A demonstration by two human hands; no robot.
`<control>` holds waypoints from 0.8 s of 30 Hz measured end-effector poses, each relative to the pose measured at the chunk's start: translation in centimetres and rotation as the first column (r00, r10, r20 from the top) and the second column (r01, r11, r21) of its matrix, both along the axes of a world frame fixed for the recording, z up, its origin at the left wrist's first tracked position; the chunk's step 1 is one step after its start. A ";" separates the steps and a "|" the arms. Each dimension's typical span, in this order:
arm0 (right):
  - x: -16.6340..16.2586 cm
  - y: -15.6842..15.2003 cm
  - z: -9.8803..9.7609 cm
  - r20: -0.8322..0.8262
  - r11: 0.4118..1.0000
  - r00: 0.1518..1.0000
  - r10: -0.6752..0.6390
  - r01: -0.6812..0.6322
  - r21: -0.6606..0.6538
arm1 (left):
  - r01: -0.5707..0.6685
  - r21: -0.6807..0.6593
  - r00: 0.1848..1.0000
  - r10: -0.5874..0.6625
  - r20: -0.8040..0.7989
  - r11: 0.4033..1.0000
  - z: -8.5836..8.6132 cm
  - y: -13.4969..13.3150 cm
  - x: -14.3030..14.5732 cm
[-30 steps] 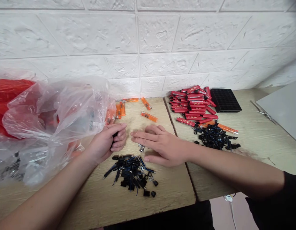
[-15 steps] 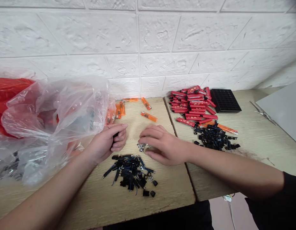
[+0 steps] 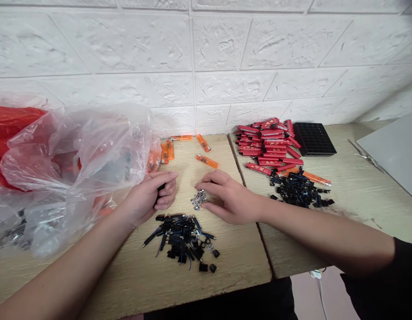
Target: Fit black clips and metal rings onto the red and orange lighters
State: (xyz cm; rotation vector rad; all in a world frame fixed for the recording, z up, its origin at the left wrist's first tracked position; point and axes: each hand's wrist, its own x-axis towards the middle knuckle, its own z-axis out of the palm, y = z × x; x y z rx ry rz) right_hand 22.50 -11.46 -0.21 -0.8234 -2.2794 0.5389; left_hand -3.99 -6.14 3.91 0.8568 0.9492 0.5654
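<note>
Far left there's a big crumpled clear plastic bag (image 3: pixel 75 164) with red-orange stuff inside, sitting on the pale wooden table (image 3: pixel 132 275). Right beside it the left hand (image 3: pixel 149 198) is curled nearly closed around a small black plastic piece (image 3: pixel 161 187); only a sliver of it peeks out between the fingers, so I can't tell exactly what part it is. In front of that hand, nearer the table edge, lies a loose pile of black plastic parts with thin blue bits (image 3: pixel 182 238).

Between the two hands sits a little cluster of shiny silver metal bits (image 3: pixel 198 198). The right hand (image 3: pixel 226 198) is right on it, fingers drawn narrow with the fingertips (image 3: pixel 199 185) at the top of the cluster, not visibly gripping one yet.

My take on doing this well: those metal bits are tiny and clumped, so pinch just one with thumb and index finger instead of raking, and keep the left hand steady close by.

Further back, a few translucent orange lighters (image 3: pixel 207 161) lie scattered. On the right-hand table there's a stack of red lighters (image 3: pixel 269 144), another black parts heap (image 3: pixel 299 191), and a black gridded tray (image 3: pixel 314 139).
</note>
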 end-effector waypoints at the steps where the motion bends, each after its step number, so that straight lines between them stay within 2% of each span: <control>1: 0.0 0.0 0.0 -0.002 1.000 1.000 -0.007 0.007 0.006 | 0.000 0.001 1.000 0.000 -0.001 1.000 0.0 0.0 0.0; 9: 0.0 -0.2 0.2 0.043 1.000 0.999 -0.014 0.013 0.024 | 0.000 -0.004 1.000 0.000 0.004 1.000 0.0 0.0 0.0; 15: 0.0 -0.4 0.1 0.034 0.990 0.993 -0.109 0.105 0.094 | -0.008 -0.033 0.999 0.009 0.046 0.999 -0.1 0.1 0.0; 20: 0.0 -0.4 0.3 0.058 0.996 0.997 -0.057 0.053 0.066 | -0.050 -0.033 0.996 0.052 0.073 0.998 0.0 0.0 0.0; 24: 0.0 -0.5 0.1 0.024 0.990 0.994 -0.104 0.102 0.094 | -0.069 -0.021 0.996 0.070 0.060 0.997 0.1 -0.1 0.1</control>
